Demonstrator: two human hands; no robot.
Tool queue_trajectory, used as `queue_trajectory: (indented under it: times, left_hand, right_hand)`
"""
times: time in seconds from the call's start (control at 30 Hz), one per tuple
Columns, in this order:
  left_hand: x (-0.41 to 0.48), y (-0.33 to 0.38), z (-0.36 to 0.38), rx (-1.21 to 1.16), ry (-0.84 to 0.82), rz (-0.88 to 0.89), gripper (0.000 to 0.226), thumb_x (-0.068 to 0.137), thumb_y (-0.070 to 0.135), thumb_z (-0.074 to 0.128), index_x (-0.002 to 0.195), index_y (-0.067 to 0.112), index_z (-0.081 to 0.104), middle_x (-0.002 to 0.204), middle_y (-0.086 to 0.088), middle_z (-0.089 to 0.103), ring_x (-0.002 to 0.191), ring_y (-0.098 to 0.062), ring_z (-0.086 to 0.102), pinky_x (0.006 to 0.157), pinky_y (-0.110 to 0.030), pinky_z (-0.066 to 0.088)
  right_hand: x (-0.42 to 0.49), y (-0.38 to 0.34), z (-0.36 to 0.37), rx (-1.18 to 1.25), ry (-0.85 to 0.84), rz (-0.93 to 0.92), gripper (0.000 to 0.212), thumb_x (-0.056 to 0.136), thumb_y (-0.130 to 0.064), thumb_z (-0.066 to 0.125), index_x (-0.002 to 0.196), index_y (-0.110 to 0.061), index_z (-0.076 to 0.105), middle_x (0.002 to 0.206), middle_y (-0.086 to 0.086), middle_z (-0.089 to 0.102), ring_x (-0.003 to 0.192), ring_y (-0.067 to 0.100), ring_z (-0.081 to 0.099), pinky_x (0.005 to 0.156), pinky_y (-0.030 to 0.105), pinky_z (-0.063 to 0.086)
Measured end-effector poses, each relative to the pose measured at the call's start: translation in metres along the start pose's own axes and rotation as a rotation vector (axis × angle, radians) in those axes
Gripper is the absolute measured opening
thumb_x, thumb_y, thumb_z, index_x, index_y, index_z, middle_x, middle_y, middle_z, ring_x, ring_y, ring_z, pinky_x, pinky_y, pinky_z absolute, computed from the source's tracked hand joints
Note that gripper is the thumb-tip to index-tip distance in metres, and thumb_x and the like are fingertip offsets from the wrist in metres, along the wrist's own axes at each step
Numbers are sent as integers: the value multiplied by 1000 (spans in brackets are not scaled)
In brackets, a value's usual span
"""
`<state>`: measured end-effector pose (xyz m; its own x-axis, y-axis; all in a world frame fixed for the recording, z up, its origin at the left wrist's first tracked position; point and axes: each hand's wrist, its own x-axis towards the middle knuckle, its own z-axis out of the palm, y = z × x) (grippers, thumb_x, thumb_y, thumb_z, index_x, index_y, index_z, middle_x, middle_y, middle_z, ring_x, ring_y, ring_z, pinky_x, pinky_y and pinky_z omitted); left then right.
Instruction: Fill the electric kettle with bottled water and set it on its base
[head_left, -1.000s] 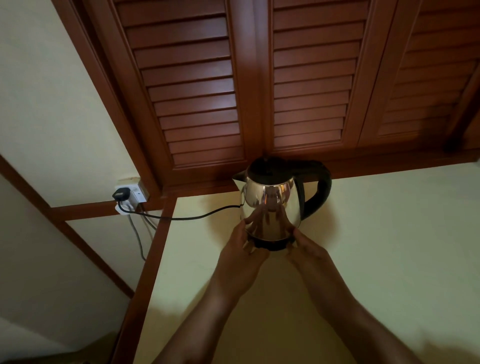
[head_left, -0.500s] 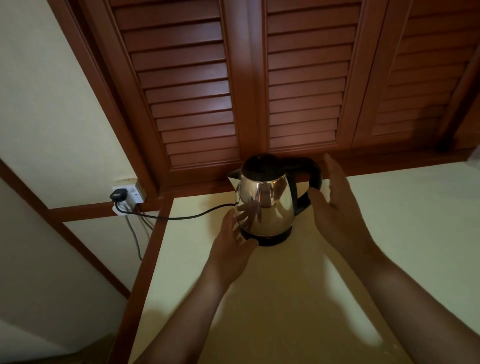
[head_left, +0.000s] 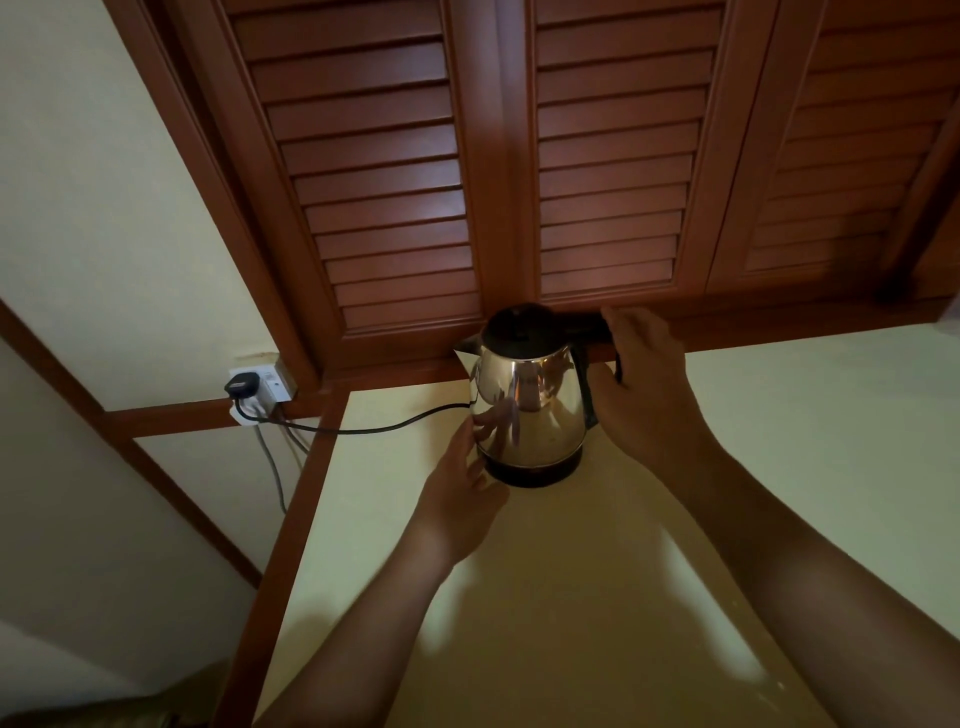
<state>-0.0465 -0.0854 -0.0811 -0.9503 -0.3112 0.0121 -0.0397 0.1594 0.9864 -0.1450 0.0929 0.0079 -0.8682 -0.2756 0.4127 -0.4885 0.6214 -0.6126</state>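
A shiny steel electric kettle (head_left: 530, 405) with a black lid and black handle stands on its black base (head_left: 535, 474) at the back of a cream counter (head_left: 753, 467). My right hand (head_left: 644, 384) is wrapped around the kettle's handle on the right side. My left hand (head_left: 462, 488) rests with spread fingers against the lower left of the kettle, by the base. No water bottle is in view.
A black cord (head_left: 363, 428) runs left from the base to a plug in a wall socket (head_left: 257, 389). Brown louvred cabinet doors (head_left: 395, 171) rise right behind the kettle. A wooden edge (head_left: 291, 530) borders the counter's left side.
My right hand has left the kettle's foot, swung out to the right and closed on the handle. My left hand stayed at the lower left of the kettle.
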Motion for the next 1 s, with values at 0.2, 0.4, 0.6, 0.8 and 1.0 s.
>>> queue_trajectory:
  times: [0.2, 0.4, 0.6, 0.8, 1.0]
  left_hand:
    - [-4, 3, 3, 1, -18, -9, 91, 82, -25, 48, 128, 54, 49, 133, 41, 53, 131, 4, 53, 84, -18, 54]
    - [-17, 7, 1, 104, -16, -27, 85, 90, -17, 55, 137, 51, 41, 134, 39, 45, 135, -1, 44, 103, -24, 48]
    - [-65, -11, 1, 577, 22, 148, 72, 98, 32, 69, 158, 39, 30, 145, 29, 35, 132, 12, 34, 98, 8, 21]
    - [-75, -26, 11, 692, -10, 134, 66, 107, 33, 54, 164, 25, 21, 171, 4, 26, 156, -13, 27, 110, 2, 5]
    - [-71, -27, 12, 678, 13, 115, 69, 104, 31, 61, 162, 19, 27, 169, 1, 31, 155, -15, 30, 98, 12, -3]
  right_hand:
    - [2, 6, -1, -187, 26, -86, 63, 85, -31, 40, 146, -14, 47, 149, 13, 43, 135, 38, 39, 103, 57, 46]
    - [-30, 11, 3, -210, 51, -119, 55, 97, -30, 52, 149, -16, 42, 160, 11, 27, 145, 32, 29, 114, 50, 35]
    - [-121, 37, 50, -155, -202, -136, 50, 98, -30, 41, 138, -2, 56, 140, 16, 58, 131, 31, 54, 113, 39, 31]
    - [-136, 62, 73, -225, -304, -195, 59, 102, -35, 29, 143, 1, 50, 149, 17, 50, 141, 31, 44, 120, 31, 13]
    - [-135, 69, 83, -270, -228, -264, 56, 100, -32, 33, 134, 4, 59, 140, 21, 58, 134, 33, 54, 115, 38, 22]
